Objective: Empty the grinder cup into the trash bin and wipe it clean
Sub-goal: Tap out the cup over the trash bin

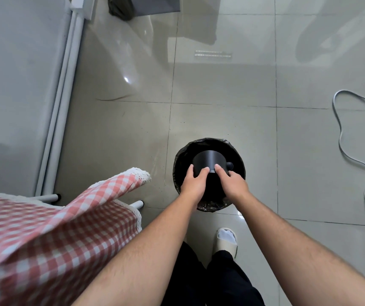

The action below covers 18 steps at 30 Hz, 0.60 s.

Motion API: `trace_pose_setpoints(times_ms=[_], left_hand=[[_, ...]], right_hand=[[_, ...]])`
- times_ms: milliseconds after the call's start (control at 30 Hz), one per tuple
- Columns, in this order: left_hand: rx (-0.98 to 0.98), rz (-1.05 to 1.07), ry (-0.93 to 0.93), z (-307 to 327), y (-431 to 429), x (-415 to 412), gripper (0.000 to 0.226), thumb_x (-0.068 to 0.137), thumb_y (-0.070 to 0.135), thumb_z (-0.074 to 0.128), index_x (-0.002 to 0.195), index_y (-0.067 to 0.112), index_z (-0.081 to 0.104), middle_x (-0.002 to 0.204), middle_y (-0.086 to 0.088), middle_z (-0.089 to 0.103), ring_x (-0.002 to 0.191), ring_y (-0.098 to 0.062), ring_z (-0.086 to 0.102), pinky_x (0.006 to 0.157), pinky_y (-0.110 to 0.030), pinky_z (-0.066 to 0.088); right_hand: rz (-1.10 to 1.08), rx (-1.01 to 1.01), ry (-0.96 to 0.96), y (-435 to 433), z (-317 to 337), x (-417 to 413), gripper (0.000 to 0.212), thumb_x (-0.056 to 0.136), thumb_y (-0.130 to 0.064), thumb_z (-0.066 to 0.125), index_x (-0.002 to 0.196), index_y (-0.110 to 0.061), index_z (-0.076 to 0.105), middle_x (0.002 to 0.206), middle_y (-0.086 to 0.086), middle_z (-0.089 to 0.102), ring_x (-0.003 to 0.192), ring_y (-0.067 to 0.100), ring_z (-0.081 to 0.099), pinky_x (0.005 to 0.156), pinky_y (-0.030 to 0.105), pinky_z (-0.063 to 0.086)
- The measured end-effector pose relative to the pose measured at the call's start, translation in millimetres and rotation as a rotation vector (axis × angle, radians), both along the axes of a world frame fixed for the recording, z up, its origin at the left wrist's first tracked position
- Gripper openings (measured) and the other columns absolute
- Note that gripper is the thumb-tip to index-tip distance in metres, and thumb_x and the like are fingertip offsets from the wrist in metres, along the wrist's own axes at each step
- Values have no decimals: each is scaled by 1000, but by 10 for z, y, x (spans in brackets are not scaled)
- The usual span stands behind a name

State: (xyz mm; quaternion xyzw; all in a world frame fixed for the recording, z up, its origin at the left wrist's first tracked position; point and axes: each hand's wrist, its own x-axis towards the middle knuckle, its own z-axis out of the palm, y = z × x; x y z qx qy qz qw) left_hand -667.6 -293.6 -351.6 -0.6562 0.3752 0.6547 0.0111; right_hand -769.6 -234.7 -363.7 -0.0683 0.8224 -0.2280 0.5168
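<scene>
A round trash bin (241, 160) lined with a black bag stands on the tiled floor in front of me. Over its mouth I hold the black grinder cup (208, 160) tipped away from me, so its opening faces down and cannot be seen. A small black knob (230, 166) sticks out on the cup's right side. My left hand (193, 184) grips the cup's near left side. My right hand (232, 183) grips its near right side, fingers on the wall. The cup's contents are hidden.
A table with a red-and-white checked cloth (55, 228) and white legs (137, 204) stands at the lower left. A grey cabinet wall (18, 74) lies to the left. A white cable (349, 155) loops over the floor at right. My slippered foot (225, 239) is below the bin.
</scene>
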Motion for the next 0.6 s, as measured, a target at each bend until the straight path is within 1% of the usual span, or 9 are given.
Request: trace_pose_setpoints(times_ms=[67, 133, 167, 267, 333, 400, 467, 533, 600], left_hand=[[18, -4, 52, 120, -11, 74, 76, 88, 42, 59, 152, 31, 20, 156, 0, 31, 137, -21, 38, 108, -34, 33], [39, -22, 95, 265, -6, 147, 83, 85, 37, 65, 152, 31, 16, 154, -2, 34, 134, -23, 43, 110, -44, 37], [38, -38, 116, 360, -1, 187, 88, 83, 34, 67, 153, 30, 15, 153, -3, 35, 133, -23, 44, 109, -47, 38], [-12, -106, 188, 674, 31, 287, 97, 75, 26, 73, 153, 24, 16, 149, -6, 41, 131, -24, 46, 109, -46, 39], [-94, -153, 217, 867, 67, 324, 102, 66, 24, 73, 152, 21, 20, 146, -9, 45, 132, -23, 46, 110, -44, 38], [-173, -167, 239, 1095, 104, 361, 107, 62, 23, 72, 153, 21, 15, 147, -8, 43, 134, -22, 43, 112, -44, 35], [-253, -182, 269, 1298, 139, 387, 111, 66, 13, 73, 154, 25, 5, 148, -4, 39, 135, -19, 40, 113, -43, 33], [-331, -189, 295, 1549, 159, 430, 113, 73, 1, 70, 151, 33, -5, 147, 1, 37, 135, -17, 39, 113, -43, 33], [-431, -178, 292, 1858, 144, 487, 114, 73, 1, 67, 146, 43, -11, 141, 12, 37, 132, -12, 41, 112, -41, 36]], right_hand=[[8, -49, -33, 46, 132, -19, 80, 81, -64, 50, 141, -11, 42, 141, 11, 50, 127, 29, 48, 104, 45, 42], [4, -107, -92, 103, 289, -46, 75, 81, -57, 56, 142, -17, 39, 141, 7, 50, 126, 26, 49, 105, 46, 42], [-5, -142, -131, 133, 385, -61, 72, 82, -52, 60, 142, -19, 38, 140, 5, 51, 124, 24, 51, 105, 46, 42], [-12, -242, -227, 206, 711, -109, 71, 84, -31, 69, 143, -17, 33, 139, 1, 50, 124, 22, 51, 106, 45, 41], [21, -295, -254, 234, 926, -160, 69, 81, -16, 73, 139, -15, 36, 138, 3, 50, 125, 22, 51, 107, 44, 41], [77, -360, -272, 250, 1171, -208, 63, 77, -5, 75, 129, -20, 44, 135, 7, 55, 118, 22, 56, 103, 40, 45], [111, -423, -273, 245, 1376, -243, 72, 72, 4, 76, 131, -20, 43, 135, 6, 53, 120, 21, 55, 101, 39, 45], [141, -485, -254, 214, 1617, -238, 82, 69, 9, 76, 137, -19, 38, 141, 2, 47, 128, 22, 47, 107, 45, 40], [207, -562, -217, 109, 1883, -195, 85, 66, 11, 77, 136, -19, 39, 142, -1, 45, 131, 22, 44, 110, 49, 36]])
